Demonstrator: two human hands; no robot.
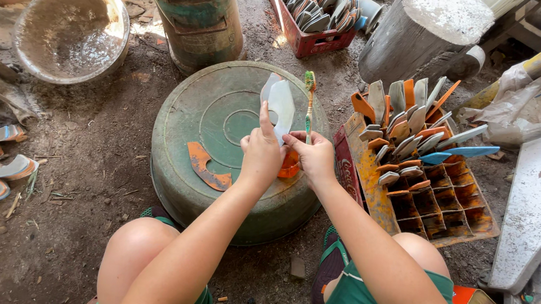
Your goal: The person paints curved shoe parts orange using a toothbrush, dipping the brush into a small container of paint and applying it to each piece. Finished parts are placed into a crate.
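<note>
Pale sole-shaped piece pinched upright in left hand over upturned green basin; toothbrush gripped in right hand, bristles at piece's top edge. Judged mid-batch. Orange cut-out lying on basin. Right: compartmented crate, far cells holding similar pieces, near cells empty. Far: red crate full.

A dirt-floored backyard workshop: crates of cut sole pieces, an upturned metal basin as workbench.

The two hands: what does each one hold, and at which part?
The left hand holds a pale grey sole-shaped piece at its lower end. The right hand pinches a green-headed toothbrush near its handle's bottom.
</note>
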